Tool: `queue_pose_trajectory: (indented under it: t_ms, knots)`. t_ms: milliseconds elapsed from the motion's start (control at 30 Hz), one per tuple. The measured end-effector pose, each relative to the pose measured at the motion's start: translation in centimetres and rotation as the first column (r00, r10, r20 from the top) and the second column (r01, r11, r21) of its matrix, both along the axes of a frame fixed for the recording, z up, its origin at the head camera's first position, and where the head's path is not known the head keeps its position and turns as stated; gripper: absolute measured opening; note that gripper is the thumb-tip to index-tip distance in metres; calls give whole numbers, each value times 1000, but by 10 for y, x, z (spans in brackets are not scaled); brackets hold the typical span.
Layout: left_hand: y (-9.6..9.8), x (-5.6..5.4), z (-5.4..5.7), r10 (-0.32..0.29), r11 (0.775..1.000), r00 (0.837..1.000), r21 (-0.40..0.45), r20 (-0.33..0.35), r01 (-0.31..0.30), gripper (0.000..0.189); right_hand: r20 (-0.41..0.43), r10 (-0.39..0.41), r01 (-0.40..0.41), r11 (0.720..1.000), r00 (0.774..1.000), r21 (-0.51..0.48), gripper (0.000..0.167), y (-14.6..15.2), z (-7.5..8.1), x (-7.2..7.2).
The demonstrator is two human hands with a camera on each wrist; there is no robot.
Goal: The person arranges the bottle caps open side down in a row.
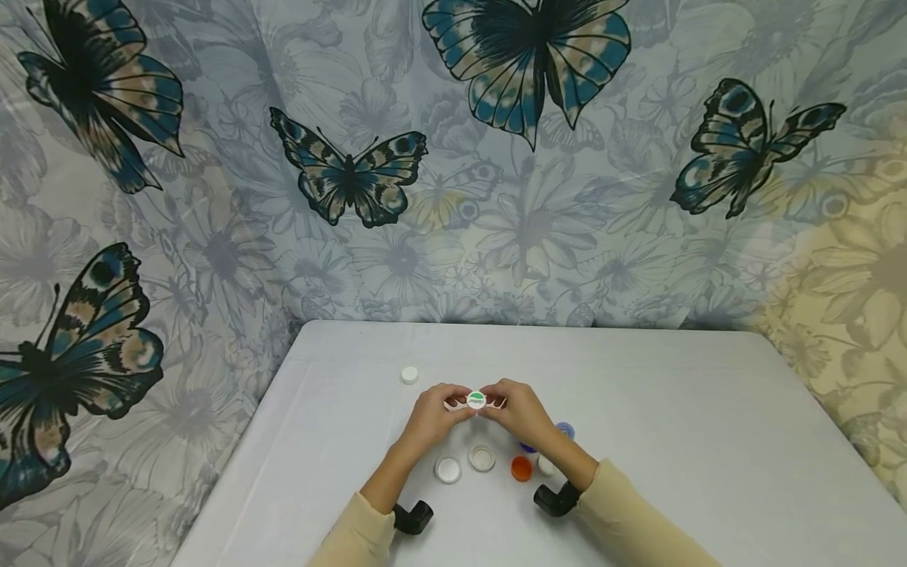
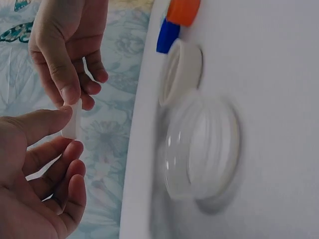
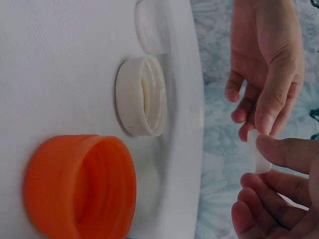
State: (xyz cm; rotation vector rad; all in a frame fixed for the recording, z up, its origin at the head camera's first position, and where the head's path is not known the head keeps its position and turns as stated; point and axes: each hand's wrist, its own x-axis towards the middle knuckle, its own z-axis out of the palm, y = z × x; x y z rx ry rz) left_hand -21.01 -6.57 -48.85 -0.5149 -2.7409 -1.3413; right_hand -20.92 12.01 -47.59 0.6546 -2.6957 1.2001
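Both hands meet over the table, pinching a small white bottle cap point(image 1: 476, 400) with a green print on its top. On one side, the left hand point(image 1: 431, 416) grips its edge between thumb and fingertips. From the opposite side, the right hand point(image 1: 523, 411) holds it the same way. In the left wrist view the white cap point(image 2: 74, 122) stands on edge, seen from the side between the thumbs and fingers. The right wrist view shows this cap point(image 3: 259, 152) partly covered by fingertips. The remaining fingers are loosely bent.
Near the forearms lie a clear-walled cap point(image 1: 448, 470), a cream cap point(image 1: 483, 458), an orange cap point(image 1: 521, 468) and a white cap point(image 1: 546, 465). A blue cap point(image 1: 564, 430) shows partly behind the right arm. Farther back lies another white cap point(image 1: 409, 376) on the white table point(image 1: 680, 441).
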Motion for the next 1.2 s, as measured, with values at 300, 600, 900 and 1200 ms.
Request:
queue_pose_trajectory:
  t_ms: [300,600,900,1200]
  knots:
    - [-20,-26,-18,104,994,992,23,69,-106,30,109,21,-30,996,994,89,22,-33,-13,-40]
    - [-35,-46,-33,243,970,968,3,62,-244,28,134,42,-68,979,990,195,23,-67,-26,-79]
    - [-37,-55,-34,339,929,939,-134,-62,-344,25,124,41,-69,971,991,228,21,-82,-36,-94]
    - [-36,-53,-27,371,905,927,-202,-63,-376,21,157,14,-59,957,987,285,27,-87,-30,-95]
